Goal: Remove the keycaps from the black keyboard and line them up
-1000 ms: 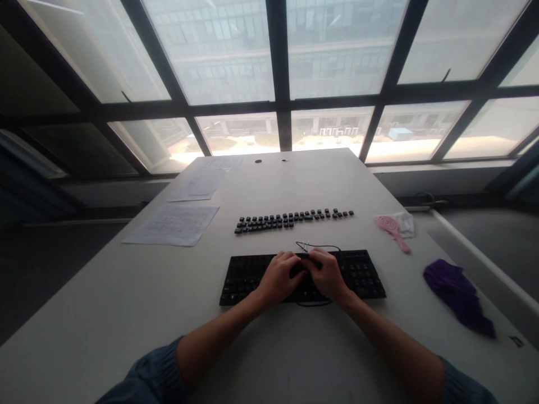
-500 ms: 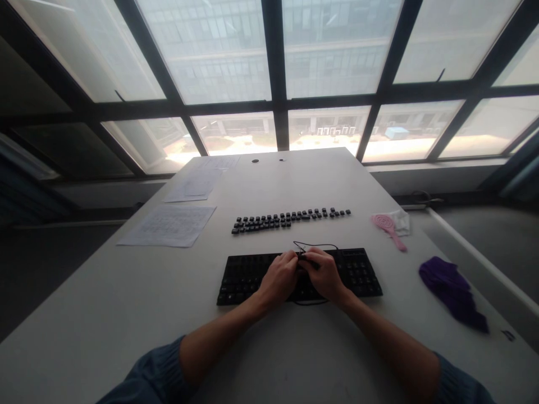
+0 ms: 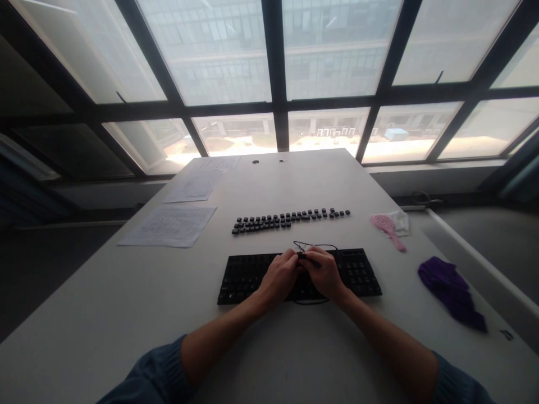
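Observation:
A black keyboard (image 3: 244, 278) lies across the near part of the white table. Over its middle, my left hand (image 3: 281, 275) and my right hand (image 3: 323, 272) meet at the fingertips near the back edge. Fingers of both hands are bent and pressed together around something small and dark that I cannot make out. A thin black cable (image 3: 324, 244) loops behind the hands, and part of it shows below the keyboard's front edge. Several loose black keycaps (image 3: 269, 223) stand in rows beyond the keyboard.
Printed papers (image 3: 168, 225) lie at the left. On the right are a pink hairbrush (image 3: 388, 229) on a white wrapper (image 3: 402, 223), a purple cloth (image 3: 452, 292) and a small dark item (image 3: 507, 335). Windows (image 3: 328, 50) rise behind the table (image 3: 311, 185).
Both hands have shifted very slightly at the fingertips, staying together over the keyboard. Nothing else has visibly moved on the table.

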A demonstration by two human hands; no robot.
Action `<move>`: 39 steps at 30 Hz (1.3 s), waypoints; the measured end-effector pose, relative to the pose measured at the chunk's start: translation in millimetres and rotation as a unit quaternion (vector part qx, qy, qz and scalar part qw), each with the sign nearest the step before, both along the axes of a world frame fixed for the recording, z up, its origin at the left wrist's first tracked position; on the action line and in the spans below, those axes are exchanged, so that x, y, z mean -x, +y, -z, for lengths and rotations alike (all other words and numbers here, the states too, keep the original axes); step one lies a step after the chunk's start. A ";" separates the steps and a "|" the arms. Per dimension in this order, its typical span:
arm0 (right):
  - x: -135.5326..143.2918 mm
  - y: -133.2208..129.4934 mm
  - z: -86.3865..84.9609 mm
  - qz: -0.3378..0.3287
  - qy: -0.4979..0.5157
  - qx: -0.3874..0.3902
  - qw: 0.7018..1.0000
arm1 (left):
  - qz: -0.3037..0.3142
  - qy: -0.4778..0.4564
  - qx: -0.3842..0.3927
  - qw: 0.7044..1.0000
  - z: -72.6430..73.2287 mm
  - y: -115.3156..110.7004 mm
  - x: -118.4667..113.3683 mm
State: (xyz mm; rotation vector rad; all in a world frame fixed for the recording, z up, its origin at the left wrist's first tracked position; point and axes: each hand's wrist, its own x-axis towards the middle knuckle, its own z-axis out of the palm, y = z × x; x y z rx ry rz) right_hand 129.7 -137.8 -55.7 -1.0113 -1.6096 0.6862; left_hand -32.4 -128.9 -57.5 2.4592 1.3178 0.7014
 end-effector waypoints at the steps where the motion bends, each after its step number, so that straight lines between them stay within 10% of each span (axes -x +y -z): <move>1: 0.1 0.0 -0.6 0.010 -0.002 -0.001 1.000 | 0.002 -0.008 0.000 1.000 0.0 0.0 0.2; 29: 1.1 4.6 8.7 0.110 0.031 0.090 0.989 | 0.040 -0.058 -0.062 0.996 -1.1 -1.9 1.4; 39: -0.1 8.7 13.5 0.101 0.003 0.084 0.991 | -0.023 -0.108 -0.016 0.994 -46.0 54.9 17.6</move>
